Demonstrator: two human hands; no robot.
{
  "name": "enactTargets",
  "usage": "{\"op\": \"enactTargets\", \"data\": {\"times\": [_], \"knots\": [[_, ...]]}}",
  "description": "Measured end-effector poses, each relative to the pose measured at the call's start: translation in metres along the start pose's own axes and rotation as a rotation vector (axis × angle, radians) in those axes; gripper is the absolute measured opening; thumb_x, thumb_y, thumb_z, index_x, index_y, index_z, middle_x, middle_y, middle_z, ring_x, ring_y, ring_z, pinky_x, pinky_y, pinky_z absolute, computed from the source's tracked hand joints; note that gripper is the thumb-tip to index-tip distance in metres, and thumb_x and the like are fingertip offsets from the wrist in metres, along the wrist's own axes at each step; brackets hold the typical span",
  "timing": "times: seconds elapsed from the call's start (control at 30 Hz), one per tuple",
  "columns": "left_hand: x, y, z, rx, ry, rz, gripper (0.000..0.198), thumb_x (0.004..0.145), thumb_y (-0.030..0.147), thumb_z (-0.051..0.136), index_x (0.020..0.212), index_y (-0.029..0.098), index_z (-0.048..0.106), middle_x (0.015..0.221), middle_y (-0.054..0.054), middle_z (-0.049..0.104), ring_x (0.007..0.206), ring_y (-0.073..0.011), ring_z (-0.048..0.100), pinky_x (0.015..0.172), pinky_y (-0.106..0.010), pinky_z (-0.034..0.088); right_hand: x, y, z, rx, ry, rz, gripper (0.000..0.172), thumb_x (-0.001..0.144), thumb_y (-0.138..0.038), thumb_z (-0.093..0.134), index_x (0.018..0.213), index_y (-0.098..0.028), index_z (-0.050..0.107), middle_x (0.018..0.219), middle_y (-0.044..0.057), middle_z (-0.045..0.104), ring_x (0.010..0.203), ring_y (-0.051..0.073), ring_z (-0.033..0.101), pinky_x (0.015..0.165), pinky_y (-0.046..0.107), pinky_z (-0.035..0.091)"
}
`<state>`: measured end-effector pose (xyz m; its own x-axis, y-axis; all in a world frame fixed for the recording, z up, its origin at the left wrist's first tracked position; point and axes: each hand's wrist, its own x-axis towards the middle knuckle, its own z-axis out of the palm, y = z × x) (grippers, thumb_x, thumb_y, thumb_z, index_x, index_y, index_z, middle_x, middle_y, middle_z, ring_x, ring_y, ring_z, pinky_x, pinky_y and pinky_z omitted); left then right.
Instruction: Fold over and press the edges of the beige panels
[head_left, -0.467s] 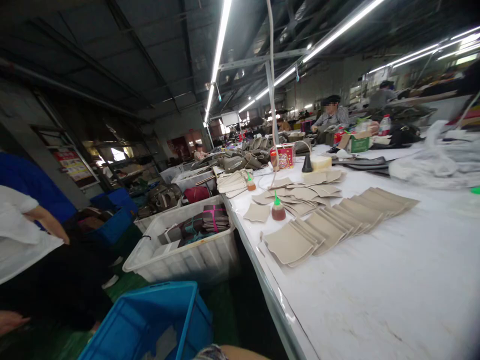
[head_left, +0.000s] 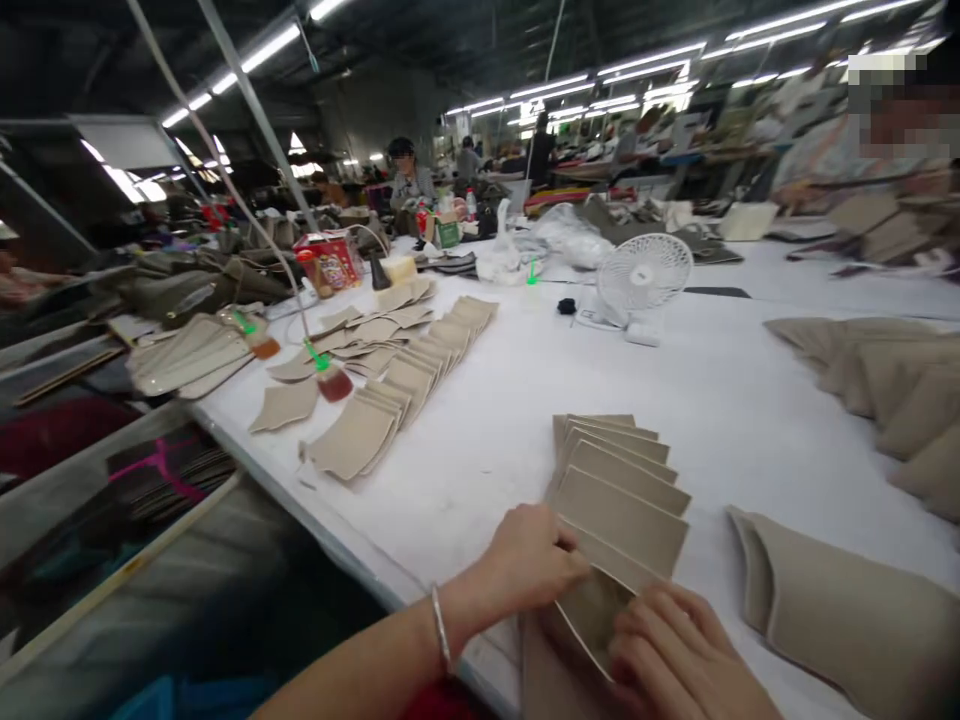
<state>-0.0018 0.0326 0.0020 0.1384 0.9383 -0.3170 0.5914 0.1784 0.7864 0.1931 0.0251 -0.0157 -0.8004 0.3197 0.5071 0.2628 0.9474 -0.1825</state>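
Observation:
At the lower middle, my left hand, with a bangle at the wrist, is closed on the left edge of a beige sheet piece. Across from it, my right hand has its curled fingers on the right side of this piece, which bows between the two hands with its pale edge facing up. Just beyond them a fanned row of similar beige pieces overlaps on the white table. Right of my right hand lie larger curved beige panels.
More beige pieces lie fanned at left, beside a glue bottle with a green tip. A white fan stands farther back. Folded beige panels line the right. A person is across the table; a crate stands left.
My view has swung right and down from the aisle and blue bin to the table. Both my hands have come into view on a beige piece.

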Motion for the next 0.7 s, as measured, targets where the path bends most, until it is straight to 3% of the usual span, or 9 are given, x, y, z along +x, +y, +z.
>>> {"op": "enactTargets", "data": {"times": [0.13, 0.27, 0.37, 0.47, 0.53, 0.6, 0.7], "knots": [[0.006, 0.012, -0.008, -0.023, -0.011, 0.006, 0.013, 0.063, 0.016, 0.057, 0.054, 0.013, 0.066, 0.048, 0.006, 0.032, 0.055, -0.0108, 0.036, 0.051, -0.025, 0.022, 0.023, -0.005, -0.021, 0.079, -0.002, -0.051, 0.022, 0.099, -0.017, 0.046, 0.078, -0.024, 0.047, 0.067, -0.003, 0.059, 0.061, 0.016, 0.056, 0.073, 0.032, 0.042], [0.001, 0.002, -0.002, -0.15, -0.268, 0.05, 0.013, 0.069, 0.019, 0.059, 0.059, 0.014, 0.067, 0.053, 0.006, 0.043, 0.057, -0.0102, 0.041, 0.052, -0.021, 0.029, 0.01, -0.009, -0.023, 0.149, -0.1, 0.121, 0.015, 0.094, -0.018, 0.051, 0.082, -0.024, 0.045, 0.075, 0.001, 0.06, 0.069, 0.02, 0.057, 0.07, 0.033, 0.043], [-0.01, -0.019, 0.003, -0.3, -0.373, 0.077, 0.032, 0.085, 0.035, 0.053, 0.072, 0.012, 0.071, 0.06, 0.003, 0.051, 0.059, -0.0105, 0.044, 0.056, -0.021, 0.035, -0.008, -0.013, -0.01, 0.156, -0.118, 0.255, 0.015, 0.091, -0.013, 0.051, 0.083, -0.024, 0.044, 0.08, 0.002, 0.06, 0.075, 0.022, 0.056, 0.072, 0.035, 0.043], [-0.025, -0.036, 0.002, -0.443, -0.323, 0.084, 0.048, 0.095, 0.045, 0.04, 0.1, 0.011, 0.074, 0.08, -0.004, 0.064, 0.065, -0.0121, 0.05, 0.061, -0.022, 0.04, -0.017, -0.013, 0.004, 0.198, -0.106, 0.336, 0.018, 0.09, -0.009, 0.052, 0.085, -0.024, 0.044, 0.094, 0.004, 0.062, 0.086, 0.023, 0.056, 0.077, 0.036, 0.043], [-0.035, -0.04, -0.001, -0.428, -0.298, 0.093, 0.04, 0.092, 0.042, 0.051, 0.111, 0.013, 0.072, 0.088, -0.005, 0.067, 0.071, -0.0133, 0.053, 0.066, -0.022, 0.041, -0.017, -0.011, 0.009, 0.239, -0.098, 0.349, 0.019, 0.089, -0.007, 0.051, 0.087, -0.024, 0.044, 0.103, 0.004, 0.061, 0.093, 0.024, 0.055, 0.081, 0.037, 0.043], [-0.043, -0.038, -0.004, -0.338, -0.258, 0.117, 0.03, 0.086, 0.032, 0.063, 0.109, 0.016, 0.073, 0.087, -0.002, 0.068, 0.075, -0.0142, 0.055, 0.069, -0.022, 0.041, -0.014, -0.009, 0.01, 0.284, -0.092, 0.345, 0.02, 0.09, -0.004, 0.049, 0.089, -0.024, 0.043, 0.104, 0.004, 0.06, 0.094, 0.023, 0.055, 0.083, 0.037, 0.042], [-0.05, -0.032, -0.002, -0.158, -0.175, 0.169, 0.022, 0.086, 0.02, 0.06, 0.102, 0.019, 0.075, 0.087, -0.001, 0.069, 0.079, -0.0152, 0.057, 0.073, -0.022, 0.04, -0.01, -0.006, 0.011, 0.356, -0.111, 0.356, 0.02, 0.092, -0.004, 0.045, 0.092, -0.024, 0.043, 0.098, 0.002, 0.06, 0.088, 0.022, 0.054, 0.082, 0.037, 0.041]]}}
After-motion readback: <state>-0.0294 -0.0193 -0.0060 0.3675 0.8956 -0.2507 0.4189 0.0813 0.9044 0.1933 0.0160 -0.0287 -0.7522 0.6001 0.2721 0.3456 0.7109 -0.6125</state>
